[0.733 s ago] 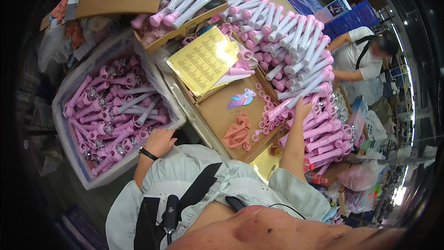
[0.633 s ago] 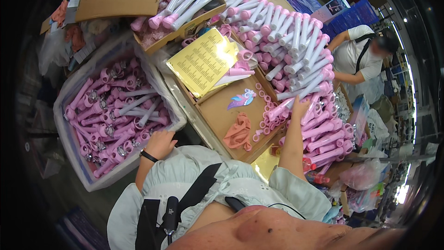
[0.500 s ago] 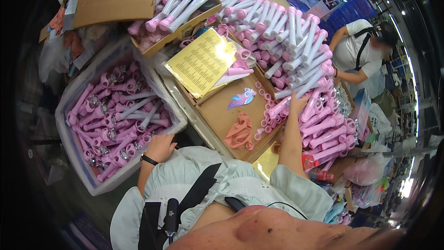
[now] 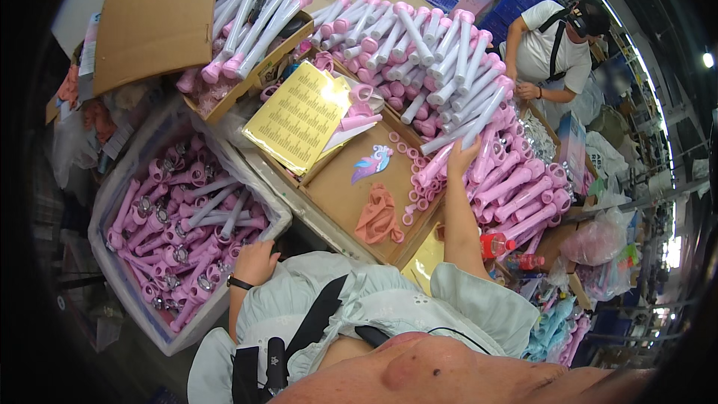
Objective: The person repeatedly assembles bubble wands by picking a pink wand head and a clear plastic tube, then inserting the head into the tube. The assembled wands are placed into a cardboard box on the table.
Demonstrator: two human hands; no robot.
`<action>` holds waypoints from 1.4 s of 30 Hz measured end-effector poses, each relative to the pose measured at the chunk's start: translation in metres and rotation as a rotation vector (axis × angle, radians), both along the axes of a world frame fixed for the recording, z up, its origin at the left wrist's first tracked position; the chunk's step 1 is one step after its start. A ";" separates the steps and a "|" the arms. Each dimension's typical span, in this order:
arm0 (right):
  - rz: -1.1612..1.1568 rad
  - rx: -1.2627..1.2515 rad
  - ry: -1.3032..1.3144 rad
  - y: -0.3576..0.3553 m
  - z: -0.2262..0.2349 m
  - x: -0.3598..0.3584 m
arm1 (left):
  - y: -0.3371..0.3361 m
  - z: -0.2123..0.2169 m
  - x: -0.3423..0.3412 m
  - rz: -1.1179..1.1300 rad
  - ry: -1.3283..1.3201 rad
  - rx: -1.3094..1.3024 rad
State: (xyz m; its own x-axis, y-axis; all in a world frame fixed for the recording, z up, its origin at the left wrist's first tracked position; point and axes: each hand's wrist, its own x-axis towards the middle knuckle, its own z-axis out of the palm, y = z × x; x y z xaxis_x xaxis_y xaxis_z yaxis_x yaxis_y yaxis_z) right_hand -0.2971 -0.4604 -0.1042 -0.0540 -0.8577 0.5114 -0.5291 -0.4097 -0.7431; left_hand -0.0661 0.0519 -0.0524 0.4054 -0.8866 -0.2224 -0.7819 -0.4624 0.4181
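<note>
My right hand (image 4: 462, 158) reaches to the front of a large heap of toy-wand parts. Its fingers close on the lower end of a white tube with a pink cap (image 4: 488, 114), which slants up over the heap; the fingertips are partly hidden. Below and right of that hand lie stacked pink wand handles (image 4: 523, 198) with ring-shaped ends. My left hand (image 4: 256, 262) hangs loosely beside the rim of a lined white tub (image 4: 278, 226), holding nothing, fingers slightly apart. Inside the tub are many pink handles (image 4: 153, 236) and a few white tubes (image 4: 213, 206).
Before me a shallow cardboard tray (image 4: 340, 213) holds pink rings (image 4: 419, 179), a blue-purple winged piece (image 4: 372, 164) and a salmon cloth (image 4: 379, 213). Yellow label sheets (image 4: 295, 120) lie behind. A cardboard box (image 4: 224, 105) holds more tubes. Red-capped bottles (image 4: 495, 245) stand right; a co-worker (image 4: 550, 52) is beyond.
The view has shifted, so the scene sits further left and up. The white tube at my right hand is now tilted more upright. My left hand stays beside the tub.
</note>
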 end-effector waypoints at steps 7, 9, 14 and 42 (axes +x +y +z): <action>-0.046 0.041 0.040 -0.082 0.042 0.035 | 0.004 -0.002 -0.006 0.000 -0.008 -0.007; -0.015 0.013 0.073 -0.107 0.051 0.041 | 0.006 -0.001 -0.008 0.025 -0.014 -0.001; -0.038 0.113 0.151 -0.138 0.049 0.038 | 0.009 0.004 -0.016 0.075 -0.015 0.057; 0.756 0.085 0.392 0.255 -0.033 0.014 | 0.061 -0.159 0.095 0.521 -0.017 0.230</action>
